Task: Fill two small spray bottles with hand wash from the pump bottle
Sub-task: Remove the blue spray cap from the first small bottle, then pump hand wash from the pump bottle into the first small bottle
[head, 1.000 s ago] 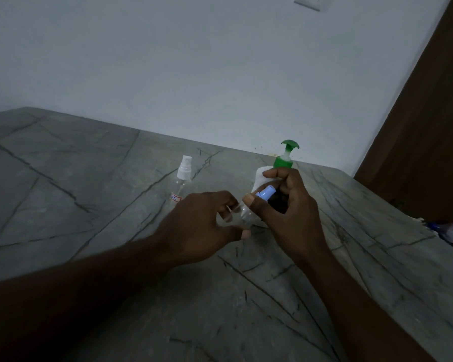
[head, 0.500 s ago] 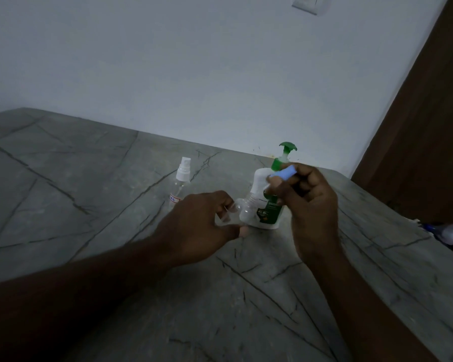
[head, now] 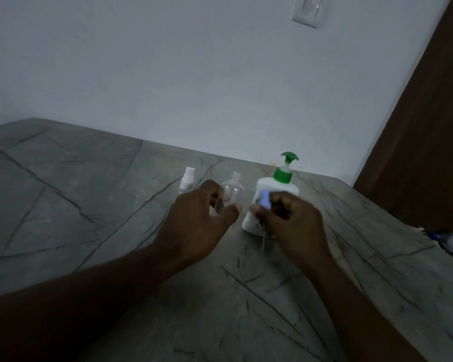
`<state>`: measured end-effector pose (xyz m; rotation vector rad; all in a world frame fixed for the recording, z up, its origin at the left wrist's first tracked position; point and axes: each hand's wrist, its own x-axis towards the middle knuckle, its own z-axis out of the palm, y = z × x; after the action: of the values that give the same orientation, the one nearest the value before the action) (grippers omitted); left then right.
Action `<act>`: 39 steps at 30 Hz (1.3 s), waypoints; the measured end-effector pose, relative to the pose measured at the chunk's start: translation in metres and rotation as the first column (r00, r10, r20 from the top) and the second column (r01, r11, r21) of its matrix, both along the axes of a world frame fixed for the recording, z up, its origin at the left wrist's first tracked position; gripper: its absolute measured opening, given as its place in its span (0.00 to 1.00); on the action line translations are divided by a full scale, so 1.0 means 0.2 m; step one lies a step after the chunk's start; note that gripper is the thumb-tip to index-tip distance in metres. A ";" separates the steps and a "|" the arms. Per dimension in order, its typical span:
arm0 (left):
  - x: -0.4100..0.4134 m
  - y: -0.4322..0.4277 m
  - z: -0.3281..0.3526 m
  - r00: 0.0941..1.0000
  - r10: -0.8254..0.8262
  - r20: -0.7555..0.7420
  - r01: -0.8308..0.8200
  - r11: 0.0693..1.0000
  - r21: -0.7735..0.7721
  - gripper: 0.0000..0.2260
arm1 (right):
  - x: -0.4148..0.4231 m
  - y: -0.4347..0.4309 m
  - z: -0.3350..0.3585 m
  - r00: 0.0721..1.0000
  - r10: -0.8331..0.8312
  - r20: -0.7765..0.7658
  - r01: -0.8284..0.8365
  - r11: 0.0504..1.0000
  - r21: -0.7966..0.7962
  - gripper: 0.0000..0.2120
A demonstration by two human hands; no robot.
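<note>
Right hand [head: 293, 220] pinches cap [head: 265, 201]; left hand [head: 199, 218] curls by light, tippy bottle [head: 234, 188], grip unclear; best held low on its body
</note>
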<state>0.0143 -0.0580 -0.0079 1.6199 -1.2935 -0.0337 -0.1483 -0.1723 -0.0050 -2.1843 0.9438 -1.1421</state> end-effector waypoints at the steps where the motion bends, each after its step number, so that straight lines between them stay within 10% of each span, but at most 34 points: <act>1: 0.00 0.00 0.01 1.000 0.011 -0.006 -0.011 0.999 -0.031 0.14 | 0.02 0.01 -0.01 0.987 -0.014 -0.161 0.002 0.997 -0.071 0.14; 6: 0.01 0.01 0.01 1.000 0.007 -0.015 -0.008 0.998 -0.056 0.13 | 0.03 0.06 -0.01 0.893 -0.055 -0.447 -0.029 0.983 -0.179 0.25; 12: 0.00 -0.01 0.00 1.000 -0.009 0.006 0.010 1.000 -0.011 0.16 | -0.03 0.02 0.00 0.867 0.071 -0.493 -0.151 0.981 -0.124 0.11; 39: -0.01 -0.01 0.00 0.999 0.024 0.035 -0.026 0.997 0.067 0.18 | -0.02 0.04 -0.03 0.900 0.028 -0.436 -0.120 0.975 -0.186 0.08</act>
<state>0.0131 -0.0602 -0.0086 1.7002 -1.3104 -0.0352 -0.1531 -0.1638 -0.0120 -2.6914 0.9358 -0.7585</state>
